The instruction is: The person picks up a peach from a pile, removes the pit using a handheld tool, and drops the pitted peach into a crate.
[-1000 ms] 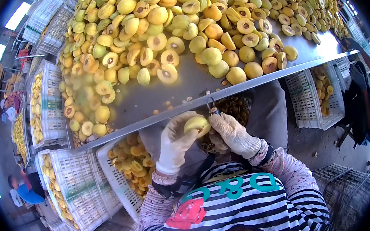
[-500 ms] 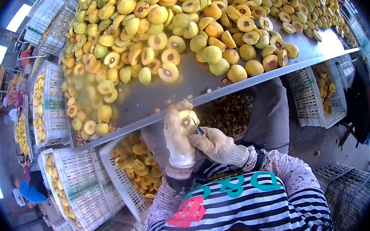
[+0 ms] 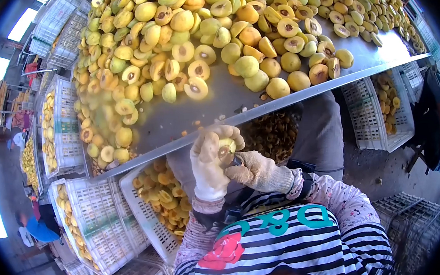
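My left hand (image 3: pixel 209 160), in a pale work glove, cups a halved yellow peach (image 3: pixel 226 147), cut face up with the brown pit area showing. Gloved too, my right hand (image 3: pixel 258 172) is closed around a small dark-handled pitting tool (image 3: pixel 236 161) at the peach's edge. The tool's tip is mostly hidden by the fruit and fingers. Both hands are just on my side of the metal table's front rim (image 3: pixel 285 101). On the table lies a big heap of halved peaches (image 3: pixel 161 34), many with pits still in them.
Below my hands is a container of brown pits (image 3: pixel 272 134). A white crate (image 3: pixel 145 204) of peach halves stands at my left knee, beside another crate (image 3: pixel 104 226). To the right is one more filled crate (image 3: pixel 379 111). A person in blue (image 3: pixel 43 222) is at far left.
The left-hand fingers have opened somewhat around the peach half, and the loop blade visible over it before is now hardly seen. Both hands have shifted slightly. The heap looks unchanged.
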Available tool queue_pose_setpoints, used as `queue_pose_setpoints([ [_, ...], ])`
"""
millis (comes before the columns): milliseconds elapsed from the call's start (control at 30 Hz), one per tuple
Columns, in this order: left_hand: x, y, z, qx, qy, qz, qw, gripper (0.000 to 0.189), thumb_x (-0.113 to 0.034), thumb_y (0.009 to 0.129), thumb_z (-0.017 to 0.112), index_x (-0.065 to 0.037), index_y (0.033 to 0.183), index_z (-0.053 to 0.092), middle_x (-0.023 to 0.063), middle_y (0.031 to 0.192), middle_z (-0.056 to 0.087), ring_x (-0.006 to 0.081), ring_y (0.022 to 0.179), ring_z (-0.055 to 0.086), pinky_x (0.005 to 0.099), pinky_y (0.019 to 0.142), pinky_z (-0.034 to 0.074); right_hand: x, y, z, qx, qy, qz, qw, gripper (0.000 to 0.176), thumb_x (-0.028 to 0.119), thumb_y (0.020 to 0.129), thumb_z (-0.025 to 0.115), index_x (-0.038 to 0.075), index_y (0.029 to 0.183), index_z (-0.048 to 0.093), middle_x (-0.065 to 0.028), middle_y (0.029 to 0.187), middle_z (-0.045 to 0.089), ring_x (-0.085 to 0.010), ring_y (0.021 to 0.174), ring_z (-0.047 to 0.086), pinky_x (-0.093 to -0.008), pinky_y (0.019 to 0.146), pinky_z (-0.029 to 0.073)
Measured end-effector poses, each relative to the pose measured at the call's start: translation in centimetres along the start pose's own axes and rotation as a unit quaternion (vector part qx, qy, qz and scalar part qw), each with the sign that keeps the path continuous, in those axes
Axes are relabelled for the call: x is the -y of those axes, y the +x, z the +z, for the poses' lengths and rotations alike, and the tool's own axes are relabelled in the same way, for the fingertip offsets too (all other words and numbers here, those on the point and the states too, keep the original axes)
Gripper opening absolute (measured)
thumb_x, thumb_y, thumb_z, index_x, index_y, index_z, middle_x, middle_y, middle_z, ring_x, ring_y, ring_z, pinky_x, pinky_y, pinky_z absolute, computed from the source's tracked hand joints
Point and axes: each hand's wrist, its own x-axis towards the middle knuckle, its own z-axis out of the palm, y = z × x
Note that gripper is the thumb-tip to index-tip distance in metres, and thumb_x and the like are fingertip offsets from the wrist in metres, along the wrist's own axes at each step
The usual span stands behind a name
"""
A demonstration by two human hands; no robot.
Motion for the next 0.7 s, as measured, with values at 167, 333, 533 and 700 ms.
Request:
queue_pose_setpoints([
  [167,0.9,0.3,0.4,0.043,0.053,0.172,0.983,0.037,-0.026,0.1,0.061,0.002,0.123,0.065,0.016,0.103,0.071,0.0236,0.095,0.067,0.0382,0.086,0.055,1.5,0.2,-1.0,0.092,0.048,0.106,0.989,0.041,0.04,0.1,0.061,0.001,0.108,0.068,-0.0075,0.079,0.063,-0.0162,0.075,0.058,-0.034,0.072,0.049],
  [333,0.2,0.6,-0.3,0.084,-0.081,-0.015,0.993,0.04,-0.022,0.099,0.061,0.002,0.13,0.062,0.0175,0.095,0.072,0.0251,0.088,0.07,0.0367,0.08,0.057,0.5,-0.8,-0.2,-0.005,-0.037,0.008,0.999,0.043,0.043,0.1,0.058,0.003,0.111,0.068,-0.0108,0.082,0.066,-0.0243,0.078,0.064,-0.0364,0.074,0.052],
  [533,-0.3,1.2,-1.6,0.159,-0.058,-0.06,0.984,0.039,-0.017,0.097,0.056,0.005,0.129,0.062,0.015,0.087,0.072,0.0216,0.077,0.07,0.0305,0.071,0.057,2.0,-1.1,-0.3,0.1,0.042,0.169,0.98,0.04,0.04,0.102,0.055,0.002,0.098,0.066,-0.0076,0.072,0.063,-0.0194,0.067,0.061,-0.0313,0.063,0.05],
  [700,-1.7,1.2,-2.1,0.232,-0.043,-0.137,0.962,0.034,-0.011,0.095,0.055,0.008,0.121,0.066,0.0157,0.085,0.072,0.023,0.076,0.069,0.0323,0.07,0.058,2.1,-1.7,1.2,0.096,0.178,0.165,0.965,0.037,0.04,0.1,0.057,0.009,0.081,0.054,0.0009,0.061,0.048,-0.011,0.048,0.045,-0.0252,0.042,0.036],
])
